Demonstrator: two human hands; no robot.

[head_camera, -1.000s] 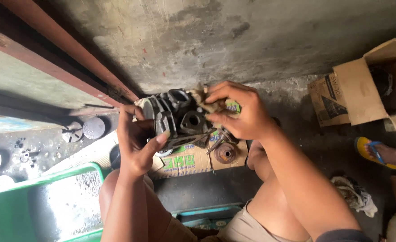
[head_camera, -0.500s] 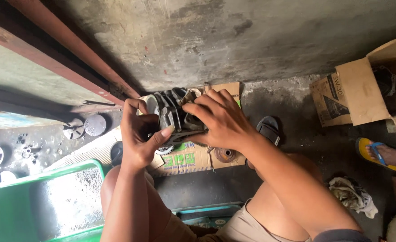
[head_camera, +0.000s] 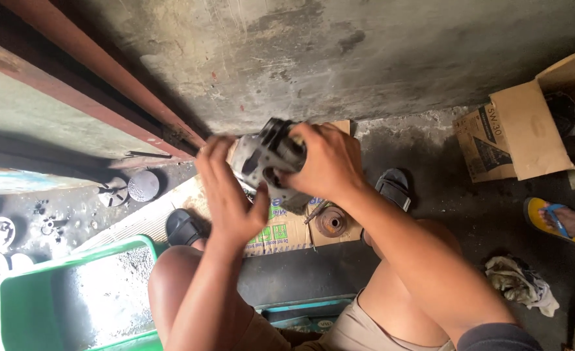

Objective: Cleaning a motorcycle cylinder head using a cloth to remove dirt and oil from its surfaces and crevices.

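Fingers (head_camera: 320, 153) of my right hand (head_camera: 326, 166) wrap closed over the grey metal engine part (head_camera: 264, 162), held above the flattened cardboard (head_camera: 281, 231); my left hand (head_camera: 229, 195) cups its left side, fingers partly curled, apparently steadying it for turning.

Grey finned engine cylinder (head_camera: 268, 162) — tilted, held aloft

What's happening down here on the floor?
A person crouched on the floor holds a grey metal engine part up in both hands. The right hand grips it from above, and the left hand steadies it from the side. Below lies a flattened cardboard sheet with a small round metal part on it. A green plastic tub sits to the left.
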